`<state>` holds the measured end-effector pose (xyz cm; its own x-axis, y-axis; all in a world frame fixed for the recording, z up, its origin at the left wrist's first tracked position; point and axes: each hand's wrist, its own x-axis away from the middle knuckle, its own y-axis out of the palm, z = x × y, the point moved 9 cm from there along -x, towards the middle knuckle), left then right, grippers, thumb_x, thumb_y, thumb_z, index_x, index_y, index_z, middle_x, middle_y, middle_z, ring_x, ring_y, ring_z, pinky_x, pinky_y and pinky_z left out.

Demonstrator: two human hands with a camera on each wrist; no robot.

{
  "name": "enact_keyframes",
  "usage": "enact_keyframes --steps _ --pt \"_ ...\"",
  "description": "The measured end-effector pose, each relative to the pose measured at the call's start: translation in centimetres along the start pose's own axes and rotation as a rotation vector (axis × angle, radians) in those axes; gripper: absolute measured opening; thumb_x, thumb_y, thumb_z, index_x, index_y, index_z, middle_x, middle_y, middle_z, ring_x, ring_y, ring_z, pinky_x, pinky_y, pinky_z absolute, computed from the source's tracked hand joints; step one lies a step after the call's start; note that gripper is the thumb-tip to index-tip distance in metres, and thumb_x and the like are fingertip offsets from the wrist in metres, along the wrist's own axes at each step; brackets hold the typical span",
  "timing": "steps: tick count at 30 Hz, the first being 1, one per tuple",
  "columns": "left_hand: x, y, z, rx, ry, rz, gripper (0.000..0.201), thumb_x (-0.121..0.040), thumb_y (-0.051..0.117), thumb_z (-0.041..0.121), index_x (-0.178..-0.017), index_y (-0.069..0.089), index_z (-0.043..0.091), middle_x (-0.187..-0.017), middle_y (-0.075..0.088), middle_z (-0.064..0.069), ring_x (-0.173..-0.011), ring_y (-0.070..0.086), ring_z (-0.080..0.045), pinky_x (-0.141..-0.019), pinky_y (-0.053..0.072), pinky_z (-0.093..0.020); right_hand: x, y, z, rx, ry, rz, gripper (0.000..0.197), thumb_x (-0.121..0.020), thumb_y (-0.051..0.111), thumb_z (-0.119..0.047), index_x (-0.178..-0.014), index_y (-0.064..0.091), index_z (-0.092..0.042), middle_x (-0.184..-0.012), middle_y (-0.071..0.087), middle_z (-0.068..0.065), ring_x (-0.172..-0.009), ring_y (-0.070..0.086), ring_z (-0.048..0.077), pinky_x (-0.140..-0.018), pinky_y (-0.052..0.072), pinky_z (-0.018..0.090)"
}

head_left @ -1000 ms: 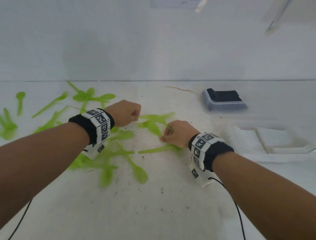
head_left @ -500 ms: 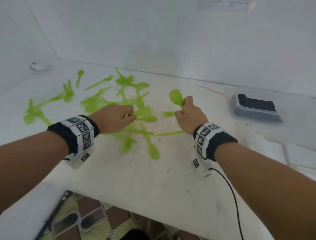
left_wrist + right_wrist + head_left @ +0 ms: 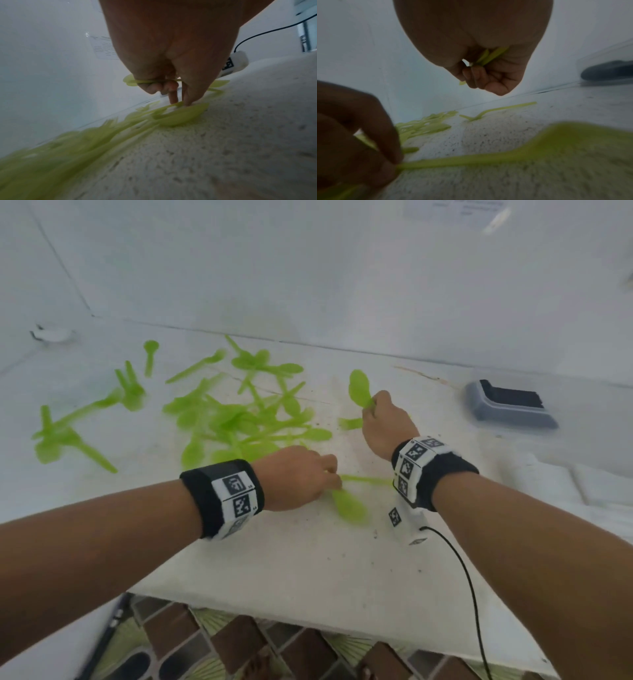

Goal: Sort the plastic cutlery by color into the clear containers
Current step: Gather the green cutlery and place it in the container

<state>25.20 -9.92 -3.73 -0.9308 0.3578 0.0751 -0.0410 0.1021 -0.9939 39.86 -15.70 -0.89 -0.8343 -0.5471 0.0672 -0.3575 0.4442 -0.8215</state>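
Several green plastic spoons and forks [image 3: 239,419] lie scattered over the white table [image 3: 308,570]. My right hand [image 3: 371,405] is raised off the table and grips green handles [image 3: 489,56] in its fist, one spoon bowl [image 3: 359,387] sticking up. My left hand [image 3: 334,475] is low near the front. Its thumb and forefinger pinch the handle of a green spoon [image 3: 349,505] lying on the table, and its other fingers curl round another green piece [image 3: 130,81]. A clear container [image 3: 510,405] with black cutlery stands at the back right.
A lone green fork [image 3: 496,109] lies beyond the right hand. Pale clear trays or lids [image 3: 582,484] lie at the right edge. A black cable [image 3: 469,583] runs from the right wrist to the table's front edge. White walls close the back and left.
My right hand lifted a green spoon off the table and keeps it raised. My left hand moved right and nearer, from the pile to the spoon at the front.
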Motion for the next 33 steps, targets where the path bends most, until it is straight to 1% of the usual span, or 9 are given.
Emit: enact_keyframes --steps 2,6,10,15,18,22,24,28,33 --pt "-0.7 0.3 0.0 0.016 0.042 -0.043 0.027 -0.103 0.052 0.022 -0.128 0.062 0.017 -0.122 0.058 -0.008 -0.086 0.062 -0.035 -0.078 0.051 -0.046 0.4 0.1 0.8 -0.006 0.057 0.012 0.027 -0.107 0.035 -0.033 -0.116 0.042 -0.008 -0.103 0.063 0.017 -0.089 0.061 0.036 -0.075 0.046 0.041" --pt "-0.7 -0.7 -0.6 0.138 0.124 0.079 0.022 -0.102 0.059 0.030 -0.116 0.069 0.017 -0.123 0.059 -0.006 -0.076 0.064 -0.031 -0.070 0.052 -0.040 1.6 -0.2 2.7 -0.016 0.163 0.058 0.027 -0.107 0.037 -0.034 -0.116 0.043 -0.009 -0.107 0.062 0.018 -0.094 0.059 0.037 -0.078 0.044 0.040" --pt "0.1 -1.1 -3.0 0.225 0.013 -0.058 0.037 -0.101 0.056 0.045 -0.131 0.060 0.024 -0.116 0.050 0.004 -0.086 0.057 -0.021 -0.077 0.047 -0.036 2.6 0.6 3.2 -0.018 0.189 0.048 0.018 -0.106 0.041 -0.030 -0.107 0.040 -0.012 -0.106 0.062 0.020 -0.093 0.060 0.037 -0.076 0.042 0.039" --pt "3.4 -2.2 -10.0 0.285 -0.213 0.045 0.022 -0.103 0.049 0.031 -0.089 0.055 0.016 -0.078 0.048 0.005 -0.072 0.049 -0.019 -0.064 0.035 -0.035 2.7 2.9 1.3 0.002 0.216 -0.001 0.031 -0.103 0.046 -0.033 -0.125 0.045 -0.012 -0.117 0.060 0.017 -0.094 0.055 0.032 -0.078 0.040 0.034" --pt "4.6 -1.5 -12.7 0.285 -0.271 0.030 0.029 -0.104 0.048 0.034 -0.079 0.049 0.019 -0.080 0.050 0.003 -0.071 0.050 -0.017 -0.066 0.040 -0.036 2.3 4.2 -0.2 0.020 0.206 -0.019 0.044 -0.104 0.047 -0.037 -0.140 0.044 -0.012 -0.128 0.059 0.016 -0.104 0.057 0.032 -0.081 0.039 0.032" --pt "2.7 -1.5 -13.2 0.224 -0.259 0.061 0.028 -0.103 0.050 0.037 -0.101 0.066 0.013 -0.100 0.059 -0.001 -0.093 0.059 -0.024 -0.079 0.049 -0.040 2.0 5.4 -1.3 0.055 0.195 -0.051 0.046 -0.103 0.048 -0.038 -0.141 0.047 -0.011 -0.131 0.059 0.013 -0.106 0.059 0.031 -0.083 0.045 0.032" --pt "0.9 -1.5 -13.0 0.197 -0.272 0.041 0.032 -0.102 0.051 0.041 -0.109 0.067 0.015 -0.107 0.061 -0.003 -0.100 0.059 -0.024 -0.084 0.049 -0.040 2.1 5.7 -1.2 0.075 0.194 -0.048 0.039 -0.103 0.049 -0.037 -0.130 0.053 -0.010 -0.125 0.061 0.011 -0.100 0.057 0.028 -0.081 0.043 0.032" --pt "-1.9 -0.7 -12.2 0.172 -0.274 -0.039 0.030 -0.098 0.057 0.046 -0.097 0.061 0.016 -0.097 0.056 0.001 -0.089 0.054 -0.022 -0.073 0.042 -0.033 2.4 5.5 -0.1 0.053 0.235 -0.008 0.035 -0.103 0.047 -0.034 -0.127 0.052 -0.009 -0.123 0.061 0.015 -0.104 0.058 0.032 -0.081 0.042 0.033" --pt "-2.8 -0.7 -12.7 0.207 -0.312 0.010 0.021 -0.100 0.053 0.028 -0.085 0.055 0.013 -0.087 0.056 -0.002 -0.078 0.052 -0.024 -0.067 0.040 -0.032 2.5 4.1 1.3 0.018 0.297 0.064 0.033 -0.103 0.046 -0.034 -0.124 0.050 -0.009 -0.121 0.061 0.018 -0.094 0.051 0.030 -0.079 0.036 0.033"
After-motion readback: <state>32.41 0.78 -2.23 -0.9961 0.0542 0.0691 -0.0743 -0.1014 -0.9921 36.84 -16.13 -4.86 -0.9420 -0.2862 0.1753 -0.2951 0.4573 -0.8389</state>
